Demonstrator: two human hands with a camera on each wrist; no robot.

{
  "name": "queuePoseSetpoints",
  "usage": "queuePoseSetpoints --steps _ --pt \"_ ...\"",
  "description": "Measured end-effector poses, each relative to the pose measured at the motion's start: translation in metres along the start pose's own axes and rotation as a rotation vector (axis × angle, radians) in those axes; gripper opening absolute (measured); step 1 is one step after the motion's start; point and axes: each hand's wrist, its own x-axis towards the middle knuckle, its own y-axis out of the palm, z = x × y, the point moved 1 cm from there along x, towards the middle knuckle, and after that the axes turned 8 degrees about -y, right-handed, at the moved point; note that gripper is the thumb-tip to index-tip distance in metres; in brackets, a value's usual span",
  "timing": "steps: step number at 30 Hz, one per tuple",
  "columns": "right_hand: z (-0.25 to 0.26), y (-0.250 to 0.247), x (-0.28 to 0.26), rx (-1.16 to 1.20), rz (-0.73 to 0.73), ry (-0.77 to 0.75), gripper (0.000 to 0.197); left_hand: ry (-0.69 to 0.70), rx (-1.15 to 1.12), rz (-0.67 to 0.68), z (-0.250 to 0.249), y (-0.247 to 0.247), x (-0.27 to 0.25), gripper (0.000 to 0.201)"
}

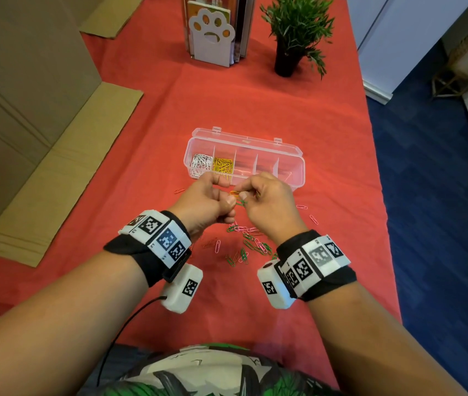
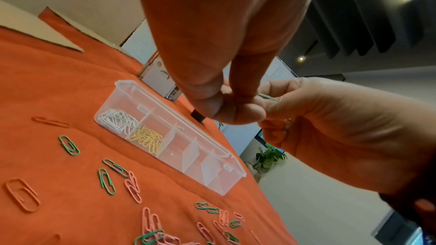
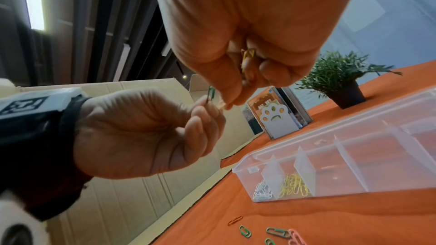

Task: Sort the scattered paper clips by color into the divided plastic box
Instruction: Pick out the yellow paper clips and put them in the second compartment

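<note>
— Pulling those linked clips apart could fling 1 onto the cloth point(image 1: 298, 104), or into the wrong cell of the box point(image 1: 298, 155).

— Poses, left to right?

— Left hand point(image 1: 204, 201) is raised near the box, fingers curled, pinching a green clip point(image 1: 241, 203). Right hand point(image 1: 269, 201) meets it, pinching a yellow clip point(image 1: 234, 193). Loose clips point(image 1: 244, 244) lie beneath both wrists.

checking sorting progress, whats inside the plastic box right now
The plastic box holds white clips in its leftmost compartment and yellow clips in the next. The other compartments look empty, though the hands cover part of the near wall.
</note>
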Motion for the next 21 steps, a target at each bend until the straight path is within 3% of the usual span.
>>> queuePoseSetpoints --steps 3,7,11,16,21 --pt "-0.011 0.000 0.000 0.110 0.010 0.215 0.015 0.047 0.174 -0.042 0.004 -0.007 0.003 0.029" --pt "-0.024 -0.001 -0.009 0.631 -0.037 0.621 0.029 0.059 0.628 -0.142 0.023 -0.030 0.012 0.029" --pt "-0.033 0.001 -0.015 1.011 -0.003 0.819 0.024 -0.007 0.893 -0.219 0.037 -0.046 0.012 0.011" --pt "-0.031 0.007 0.000 1.092 -0.012 0.883 0.021 -0.118 1.015 -0.215 0.048 -0.055 0.013 0.021" --pt "-0.018 0.015 0.042 1.023 -0.024 0.752 0.023 -0.043 0.900 -0.321 0.049 -0.070 0.014 0.017"
